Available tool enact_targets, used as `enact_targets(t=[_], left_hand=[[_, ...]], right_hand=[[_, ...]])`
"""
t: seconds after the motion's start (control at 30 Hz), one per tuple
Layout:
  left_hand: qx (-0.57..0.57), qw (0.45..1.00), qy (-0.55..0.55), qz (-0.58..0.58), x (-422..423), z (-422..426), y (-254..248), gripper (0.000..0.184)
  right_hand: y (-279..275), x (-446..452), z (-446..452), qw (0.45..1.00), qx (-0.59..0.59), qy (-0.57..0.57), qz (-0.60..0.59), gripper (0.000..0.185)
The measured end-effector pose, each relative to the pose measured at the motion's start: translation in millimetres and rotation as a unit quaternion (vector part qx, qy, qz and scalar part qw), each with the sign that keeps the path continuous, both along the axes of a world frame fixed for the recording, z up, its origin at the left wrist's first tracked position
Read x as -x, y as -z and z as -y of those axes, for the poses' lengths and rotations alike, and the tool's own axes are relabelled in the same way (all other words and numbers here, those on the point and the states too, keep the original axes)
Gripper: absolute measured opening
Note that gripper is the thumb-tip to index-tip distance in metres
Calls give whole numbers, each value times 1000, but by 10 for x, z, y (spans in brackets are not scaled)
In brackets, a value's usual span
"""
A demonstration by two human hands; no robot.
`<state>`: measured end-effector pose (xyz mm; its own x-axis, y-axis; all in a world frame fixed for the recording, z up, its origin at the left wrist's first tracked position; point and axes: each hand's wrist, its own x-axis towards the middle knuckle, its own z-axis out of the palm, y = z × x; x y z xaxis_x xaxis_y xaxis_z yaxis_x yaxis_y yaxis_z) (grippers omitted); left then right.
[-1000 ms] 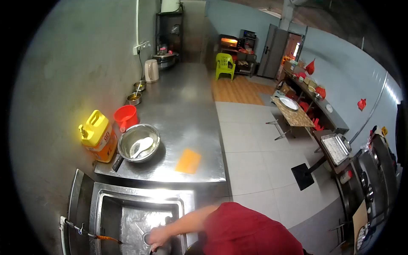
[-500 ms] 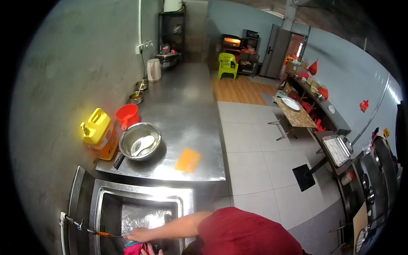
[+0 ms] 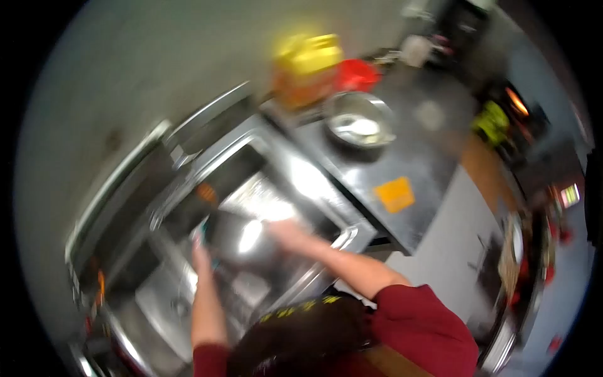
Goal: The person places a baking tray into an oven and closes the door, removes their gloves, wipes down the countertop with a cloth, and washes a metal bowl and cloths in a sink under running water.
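Observation:
Both hands are over the metal sink (image 3: 295, 163), and the view is smeared by motion. My right hand (image 3: 286, 234) is at the right side of a shiny, dark rounded metal object (image 3: 242, 242), perhaps a pan or bowl; its fingers are blurred. My left hand (image 3: 200, 248) is at the object's left side, with a small teal and pink cloth-like item (image 3: 200, 231) at its fingers. An orange part of the tap (image 3: 207, 193) shows above the object.
On the steel counter (image 3: 433, 151) are a metal bowl (image 3: 342, 135) with a white scoop (image 3: 361, 127), an orange sheet (image 3: 396, 195), a red jug (image 3: 357, 75) and a yellow jug (image 3: 308, 69). A second basin (image 3: 157, 308) lies at the lower left.
The view has swung toward the sink, so the counter now sits at upper right. Both forearms are now visible, and the rounded metal object shows between the hands. The pink cloth is less visible.

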<state>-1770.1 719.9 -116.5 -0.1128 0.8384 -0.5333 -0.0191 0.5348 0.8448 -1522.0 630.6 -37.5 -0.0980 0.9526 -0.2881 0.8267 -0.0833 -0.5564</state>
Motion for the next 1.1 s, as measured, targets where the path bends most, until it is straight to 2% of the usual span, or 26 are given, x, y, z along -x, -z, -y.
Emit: enact_targets(t=[0.03,0.07,0.1,0.13,0.17,0.2,0.23,0.27,0.3,0.33,0.37,0.43,0.47,0.5,0.57,0.63,0.67,0.7,0.73,0.8,0.83,0.87,0.93,0.97,1.03,1.1], left_hand=[[62,992,-61,93,93,46,480,69],[130,975,-106,145,-49,380,122,72],[124,944,-110,286,-16,486,633,69],[142,909,-123,372,-176,755,418,64],[145,919,-186,316,-283,932,483,58],[132,792,-7,596,-214,1055,939,57],[143,783,11,605,-248,1148,1103,55],[154,774,29,614,-284,1236,1267,54],[202,899,-122,368,-501,1285,1022,52],[233,905,-111,338,-618,1223,104,49],[182,872,-170,420,-606,1258,205,41],[202,829,-153,498,-467,1228,147,46],[237,770,-245,540,-386,1178,96,57],[239,771,-243,538,-314,1132,169,57],[196,866,-182,422,-250,1030,374,46],[202,917,-177,296,-258,944,215,34],[179,899,-167,363,-211,916,413,27],[116,901,-129,397,-144,908,516,29],[119,918,-181,332,-207,890,153,31],[107,943,-54,311,-80,822,137,37],[116,966,-34,228,-84,786,-53,38],[81,962,-53,255,7,709,271,46],[82,943,-35,322,-162,722,-42,53],[103,932,-3,349,65,731,221,37],[124,944,58,301,122,689,481,40],[137,954,90,252,149,711,647,43]], right_hand=[[-111,-88,76,995,-86,45,-23,35],[-313,-28,152,937,36,233,-259,42],[-177,-23,170,933,-4,242,-266,42],[-39,-25,180,928,-44,251,-272,43],[-173,101,166,865,22,345,-365,42],[-17,197,147,868,36,330,-369,42],[243,299,152,926,-53,237,-288,42],[287,456,179,941,-96,202,-253,40],[333,612,202,952,-140,169,-215,39],[284,702,215,974,-124,107,-158,35],[255,792,208,988,-110,45,-95,31],[373,877,129,980,-174,-94,-14,28],[550,871,83,968,-195,-157,-3,29],[739,832,62,963,-194,-189,22,32],[1072,733,10,973,-137,-174,61,35],[1096,573,-27,970,-188,-147,40,37],[985,550,-63,973,-183,-135,30,36],[825,527,-116,977,-179,-118,22,36],[695,486,-163,981,-181,-76,5,36],[431,298,-242,980,-199,19,-13,36],[312,224,-268,974,-213,71,-14,36],[220,91,-304,974,-197,105,-46,37],[103,-140,-280,959,-183,168,-135,37],[16,-169,-203,958,-163,183,-149,34],[-311,-340,-12,946,-218,169,-168,29],[-449,-434,182,908,-279,219,-221,25]])
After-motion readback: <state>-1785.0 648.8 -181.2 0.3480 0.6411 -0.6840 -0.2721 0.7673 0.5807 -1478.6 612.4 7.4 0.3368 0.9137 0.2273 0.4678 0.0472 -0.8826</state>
